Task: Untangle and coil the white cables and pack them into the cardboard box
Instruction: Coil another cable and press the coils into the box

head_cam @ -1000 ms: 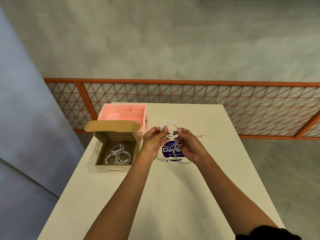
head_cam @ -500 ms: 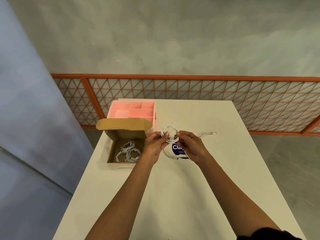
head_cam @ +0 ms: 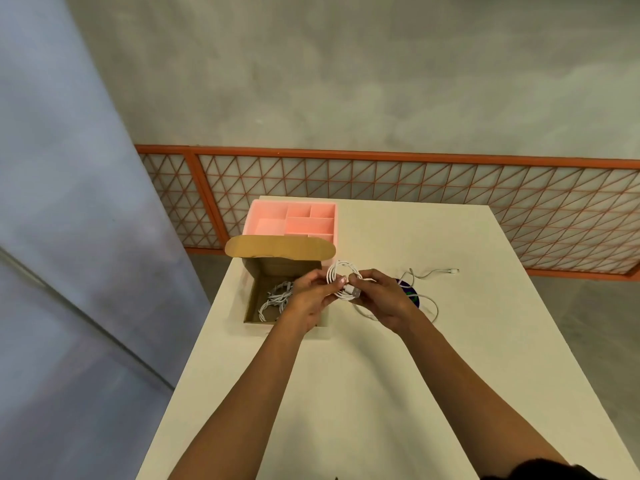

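Observation:
A small coil of white cable (head_cam: 341,276) is held above the table between both hands. My left hand (head_cam: 311,299) pinches its left side, and my right hand (head_cam: 382,297) grips its right side near the white plug. The open cardboard box (head_cam: 256,289) stands just left of my left hand, lid flap raised, with coiled white cables (head_cam: 275,299) lying inside. Another loose white cable (head_cam: 431,273) trails on the table to the right of my right hand.
A pink compartment tray (head_cam: 294,216) sits behind the box. A dark round sticker (head_cam: 412,293) lies on the cream table (head_cam: 346,393) under the loose cable. An orange lattice railing (head_cam: 415,181) runs behind the table; floor drops off on both sides.
Both hands have shifted with the coil toward the cardboard box, and the coil looks tighter. The view has swung left, so the sticker is mostly hidden by my right hand.

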The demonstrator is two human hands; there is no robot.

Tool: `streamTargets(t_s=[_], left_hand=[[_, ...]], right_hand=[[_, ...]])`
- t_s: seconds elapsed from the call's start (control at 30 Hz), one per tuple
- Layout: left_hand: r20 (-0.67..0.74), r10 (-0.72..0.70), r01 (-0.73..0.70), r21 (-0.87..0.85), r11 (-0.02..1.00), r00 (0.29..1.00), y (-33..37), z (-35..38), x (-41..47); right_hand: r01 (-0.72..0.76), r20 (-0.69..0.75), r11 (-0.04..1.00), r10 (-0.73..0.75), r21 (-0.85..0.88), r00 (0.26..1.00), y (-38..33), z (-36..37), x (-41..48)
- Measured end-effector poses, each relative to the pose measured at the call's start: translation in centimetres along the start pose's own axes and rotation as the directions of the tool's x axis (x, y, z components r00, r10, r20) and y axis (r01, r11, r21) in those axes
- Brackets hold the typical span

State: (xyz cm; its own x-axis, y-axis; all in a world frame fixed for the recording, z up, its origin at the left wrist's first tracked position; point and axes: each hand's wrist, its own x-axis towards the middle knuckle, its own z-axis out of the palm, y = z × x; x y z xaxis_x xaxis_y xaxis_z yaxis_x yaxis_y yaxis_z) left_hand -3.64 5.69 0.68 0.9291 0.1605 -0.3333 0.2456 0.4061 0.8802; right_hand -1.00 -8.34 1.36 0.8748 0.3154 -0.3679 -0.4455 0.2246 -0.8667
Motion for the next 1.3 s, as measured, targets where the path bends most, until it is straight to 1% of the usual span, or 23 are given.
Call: streamTargets(t_s=[0.07, 0.2, 0.33, 0.43, 0.5, 0.6, 0.73, 0.83, 0.9, 0.97, 1.07, 1.2, 1.3], left_hand=[[-0.008, -0.02, 0.02, 0.026, 0.999, 1.0, -0.1, -1.4, -0.2], [-0.022, -0.057, 0.057, -0.012, 0.998, 0.998, -0.7, -4.1, -0.7], [-0.078, -0.076, 0.077, 0.017, 0.997, 0.994, -1.2, -6.8, -0.7], [-0.138, -0.075, 0.082, 0.047, 0.996, 0.988, -1.3, -8.1, -0.4], [-0.185, -0.065, 0.079, 0.072, 0.994, 0.981, -1.4, -8.8, -0.1], [-0.238, -0.043, 0.068, 0.098, 0.993, 0.97, -1.5, -9.8, 0.6], [-0.279, -0.018, 0.052, 0.114, 0.992, 0.96, -1.5, -10.9, 2.3], [-0.308, 0.004, 0.044, 0.148, 0.988, 0.951, -1.7, -11.2, 3.8], [-0.296, 0.022, 0.037, 0.191, 0.981, 0.955, -1.8, -11.1, 4.9], [-0.281, 0.061, 0.025, 0.292, 0.956, 0.958, -2.2, -11.0, 5.8], [-0.281, 0.117, 0.027, 0.461, 0.887, 0.953, -3.1, -11.2, 6.8], [-0.242, 0.205, -0.031, 0.573, 0.819, 0.948, -4.4, -11.4, 7.2], [-0.244, 0.265, -0.017, 0.706, 0.708, 0.933, -4.8, -11.3, 7.1]], right_hand=[[-0.025, 0.004, 1.0, 0.025, -0.004, 1.0, 0.7, 0.6, 0.0], [-0.078, -0.036, 0.996, 0.077, -0.03, 0.996, 2.3, 2.2, 0.2], [-0.095, -0.085, 0.988, 0.085, -0.123, 0.993, 4.2, 4.2, 0.8], [-0.098, -0.147, 0.985, 0.077, -0.142, 0.986, 5.3, 5.5, 1.0], [-0.117, -0.225, 0.983, 0.082, -0.145, 0.971, 6.1, 6.4, 1.4], [-0.15, -0.329, 0.96, 0.066, -0.237, 0.942, 7.2, 7.3, 2.3], [-0.154, -0.35, 0.931, 0.031, -0.331, 0.936, 8.2, 8.4, 3.7], [-0.13, -0.329, 0.884, -0.028, -0.45, 0.944, 8.3, 9.2, 4.6], [-0.138, -0.32, 0.83, -0.051, -0.54, 0.946, 8.1, 9.5, 5.2], [-0.17, -0.307, 0.772, -0.034, -0.612, 0.951, 7.9, 9.6, 5.8], [-0.214, -0.266, 0.662, 0.022, -0.719, 0.964, 8.0, 9.7, 6.5], [-0.234, -0.241, 0.531, 0.056, -0.814, 0.969, 8.1, 9.7, 7.1], [-0.251, -0.235, 0.473, 0.094, -0.845, 0.967, 8.1, 9.9, 7.5]])
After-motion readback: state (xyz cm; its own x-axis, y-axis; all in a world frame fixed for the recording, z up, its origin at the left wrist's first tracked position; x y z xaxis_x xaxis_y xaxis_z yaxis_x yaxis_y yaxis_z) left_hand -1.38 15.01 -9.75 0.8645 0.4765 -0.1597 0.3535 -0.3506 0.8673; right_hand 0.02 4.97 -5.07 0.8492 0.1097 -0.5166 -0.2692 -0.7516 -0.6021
